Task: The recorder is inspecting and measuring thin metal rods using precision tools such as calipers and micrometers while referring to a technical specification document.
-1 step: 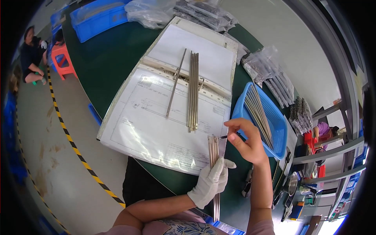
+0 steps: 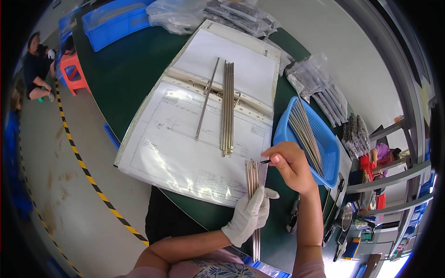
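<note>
My left hand (image 2: pixel 247 218), in a white glove, is wrapped round a bundle of thin metal rods (image 2: pixel 251 178). Their upper ends stick out above the fingers and their lower ends reach toward my lap. Bare, my right hand (image 2: pixel 294 169) has its thumb and fingers bent together at a small thin dark piece (image 2: pixel 264 162), which points at the top of the bundle. Its kind is too small to make out. Beyond, another bundle of metal rods (image 2: pixel 228 109) lies on an open ring binder (image 2: pixel 148 148), with a single rod (image 2: pixel 207 98) to its left.
On the right, a blue plastic basket (image 2: pixel 331 150) holds several more rods (image 2: pixel 306 134). Plastic-bagged parts (image 2: pixel 317 78) lie behind it on the green table (image 2: pixel 125 78). A blue bin (image 2: pixel 116 28) stands at the far left. One person (image 2: pixel 39 69) sits low beside a red stool (image 2: pixel 73 74).
My right hand's fingers have curled in from a more raised, spread pose and come down onto the small dark piece. The left hand and its rods look unmoved.
</note>
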### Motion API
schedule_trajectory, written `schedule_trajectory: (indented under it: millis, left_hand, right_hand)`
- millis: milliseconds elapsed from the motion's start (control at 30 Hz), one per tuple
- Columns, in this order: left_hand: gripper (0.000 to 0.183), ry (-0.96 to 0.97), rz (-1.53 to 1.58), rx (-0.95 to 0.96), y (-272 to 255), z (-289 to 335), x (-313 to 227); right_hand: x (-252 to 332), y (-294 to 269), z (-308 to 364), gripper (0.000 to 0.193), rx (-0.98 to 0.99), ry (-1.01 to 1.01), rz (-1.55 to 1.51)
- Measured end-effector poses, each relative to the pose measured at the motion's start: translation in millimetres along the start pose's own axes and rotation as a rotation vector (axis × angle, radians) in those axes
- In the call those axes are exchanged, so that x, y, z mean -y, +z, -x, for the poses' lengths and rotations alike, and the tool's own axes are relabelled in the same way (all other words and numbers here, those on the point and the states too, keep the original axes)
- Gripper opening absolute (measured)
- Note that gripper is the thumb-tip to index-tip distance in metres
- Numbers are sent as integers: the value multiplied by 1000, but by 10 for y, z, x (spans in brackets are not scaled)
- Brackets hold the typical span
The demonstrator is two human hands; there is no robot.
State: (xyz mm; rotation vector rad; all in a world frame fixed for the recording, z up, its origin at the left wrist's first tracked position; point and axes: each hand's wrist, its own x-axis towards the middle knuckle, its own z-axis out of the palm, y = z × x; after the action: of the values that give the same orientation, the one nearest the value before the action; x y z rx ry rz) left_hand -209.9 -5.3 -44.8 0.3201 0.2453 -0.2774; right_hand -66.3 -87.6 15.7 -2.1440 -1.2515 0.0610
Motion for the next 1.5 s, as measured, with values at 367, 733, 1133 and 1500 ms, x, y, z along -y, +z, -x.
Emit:
schedule_trajectory:
  millis: [367, 733, 1133, 1500]
  left_hand:
    - [35, -37, 49, -49, 32, 10, -13]
    - [41, -33, 27, -17, 25, 0, -30]
    - [43, -49, -23, -8, -11, -3, -24]
    - [44, -73, -20, 2, -7, 5, -40]
  right_hand:
    - [11, -21, 28, 10, 188, 147, -236]
    - [-22, -52, 29, 18, 135, 140, -262]
    - [-67, -23, -13, 20, 141, -31, -159]
    - [-106, -46, 9, 17, 181, -107, -80]
